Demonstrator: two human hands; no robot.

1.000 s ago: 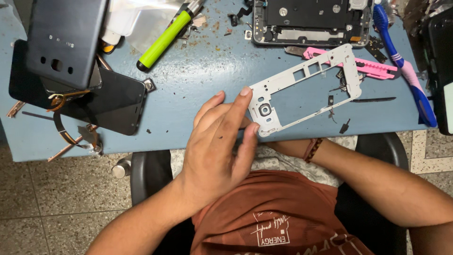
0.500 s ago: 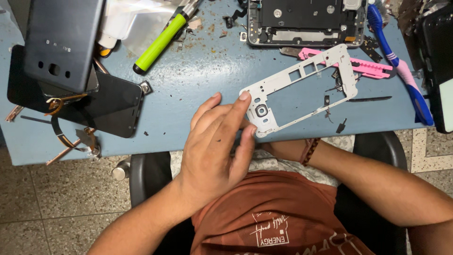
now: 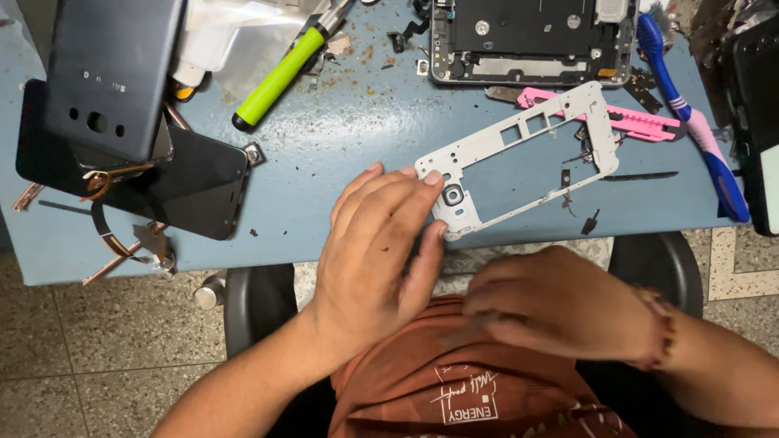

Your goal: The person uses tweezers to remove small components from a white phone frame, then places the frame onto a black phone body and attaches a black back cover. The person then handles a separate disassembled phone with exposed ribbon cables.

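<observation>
At far left a dark back cover (image 3: 109,73) leans, out of our way. Our left hand (image 3: 375,243) pins the white phone frame (image 3: 519,158) on the blue table (image 3: 341,154), fingers together on its camera corner; we'd keep that pressure flat. Our right hand (image 3: 560,304) (blurred; grip unclear) hovers over the lap.

the person wears a rust-orange t-shirt (image 3: 487,389) with a small white print low on the front; the fabric creases across the belly. both forearms are bare, with no sleeves reaching them. the left hand (image 3: 373,251) carries no ring or band. the right hand (image 3: 552,304) shows blurred, and a beaded bracelet (image 3: 661,324) in reddish-brown tones circles its wrist.
</observation>
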